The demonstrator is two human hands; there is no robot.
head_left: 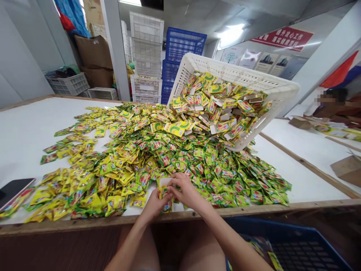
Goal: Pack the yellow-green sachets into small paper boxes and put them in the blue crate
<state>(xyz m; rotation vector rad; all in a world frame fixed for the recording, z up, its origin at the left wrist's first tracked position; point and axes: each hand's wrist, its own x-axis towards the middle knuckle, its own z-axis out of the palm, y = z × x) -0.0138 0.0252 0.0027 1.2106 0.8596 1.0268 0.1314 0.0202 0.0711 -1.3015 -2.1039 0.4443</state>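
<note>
Near the table's front edge, a small yellow carton (164, 183) with a raised white flap is between my hands. My left hand (154, 205) is closed around its lower side, the thumb across its front. My right hand (184, 189) has its fingers pinched together at the carton's upper right edge; whether a sachet is in them is hidden. Around both hands spreads a big heap of sachets, yellow ones (93, 184) to the left and green ones (220, 177) to the right. Behind it a white plastic crate (245, 77) is tilted toward me, full of yellow cartons (180, 128).
A phone (14, 190) lies at the table's left end. A blue crate (299, 237) stands below the front edge at right. Stacked white crates (146, 49) and blue crates (184, 43) rise behind the table. Another person (332, 103) is at the far right, near cardboard boxes (348, 167).
</note>
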